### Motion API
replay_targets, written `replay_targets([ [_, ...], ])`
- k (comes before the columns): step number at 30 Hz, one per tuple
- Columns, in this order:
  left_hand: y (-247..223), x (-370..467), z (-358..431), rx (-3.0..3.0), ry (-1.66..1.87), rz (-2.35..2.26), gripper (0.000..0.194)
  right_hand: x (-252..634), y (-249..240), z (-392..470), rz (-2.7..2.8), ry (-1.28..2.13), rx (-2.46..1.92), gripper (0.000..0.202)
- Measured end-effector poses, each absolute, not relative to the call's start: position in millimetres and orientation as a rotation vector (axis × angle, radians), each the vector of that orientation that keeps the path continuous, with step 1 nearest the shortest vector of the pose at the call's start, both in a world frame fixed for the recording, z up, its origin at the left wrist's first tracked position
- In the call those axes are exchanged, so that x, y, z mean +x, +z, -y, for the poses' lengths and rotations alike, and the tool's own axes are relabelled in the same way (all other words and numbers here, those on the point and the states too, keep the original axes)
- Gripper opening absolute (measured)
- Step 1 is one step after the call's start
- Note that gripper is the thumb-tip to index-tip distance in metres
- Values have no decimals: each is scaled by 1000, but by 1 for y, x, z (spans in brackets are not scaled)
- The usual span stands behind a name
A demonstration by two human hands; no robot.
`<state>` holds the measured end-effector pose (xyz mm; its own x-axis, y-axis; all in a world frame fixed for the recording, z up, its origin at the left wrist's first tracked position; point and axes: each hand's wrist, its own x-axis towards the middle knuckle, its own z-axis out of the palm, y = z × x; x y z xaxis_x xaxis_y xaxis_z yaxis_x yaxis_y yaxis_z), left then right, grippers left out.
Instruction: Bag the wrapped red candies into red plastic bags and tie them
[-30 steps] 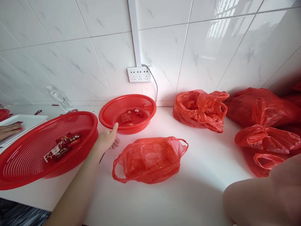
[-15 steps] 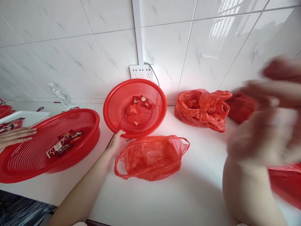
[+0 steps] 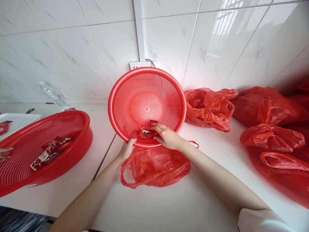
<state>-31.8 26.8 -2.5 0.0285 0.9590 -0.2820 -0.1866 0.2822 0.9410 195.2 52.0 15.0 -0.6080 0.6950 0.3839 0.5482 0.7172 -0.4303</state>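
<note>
Head camera view: the tilted basket (image 3: 147, 91), red and perforated, fills the middle of the frame, its open side facing the viewer. A second ago it sat nearly level on the table; now its far rim is lifted high and covers most of the wall socket (image 3: 135, 65). The small wrapped packets (image 3: 145, 132), spread over the basket's bottom half a second ago, now lie bunched at its lower side, so they are close to the near rim and within the fingers' reach.

The left hand (image 3: 126, 149) grasps the near rim at lower left, thumb over the edge. The right hand (image 3: 165, 135), a blur at the right of the frame half a second ago, is now inside the basket, its fingers bent over the packets; whether it has closed on one or merely touches them, I cannot tell.

Just below the rim, at lower centre, the open bag (image 3: 156, 169) of thin red plastic spreads on the table (image 3: 169, 206). The rim overlaps its back edge in the picture, though contact is unclear.

At left stands another basket (image 3: 83, 138) with packets inside, a co-worker's hand (image 3: 4, 154) by it at the frame edge. Tied red bags (image 3: 272, 138) crowd the right.
</note>
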Motion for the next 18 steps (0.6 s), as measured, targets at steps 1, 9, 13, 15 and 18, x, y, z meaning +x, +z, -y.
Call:
replay_targets([
  [1, -5, -33, -27, 910, 1075, -1189, 31, 194, 13, -52, 2404, 383, -947, 51],
  [9, -18, -26, -23, 1117, 1100, -1187, 40, 186, -1, -50, 2503, 410, -903, 83],
  [13, -19, -21, -25, 973, 1160, -1148, 29, 181, -3, -47, 2497, 292, -834, 77],
  [15, -18, -20, -27, 870, 1172, -1119, 24, 180, -2, -48, 2489, 274, -788, 71],
  [18, -15, -20, -27, 801, 1162, -1070, 25, 182, 3, -50, 2453, 390, -731, 61],
])
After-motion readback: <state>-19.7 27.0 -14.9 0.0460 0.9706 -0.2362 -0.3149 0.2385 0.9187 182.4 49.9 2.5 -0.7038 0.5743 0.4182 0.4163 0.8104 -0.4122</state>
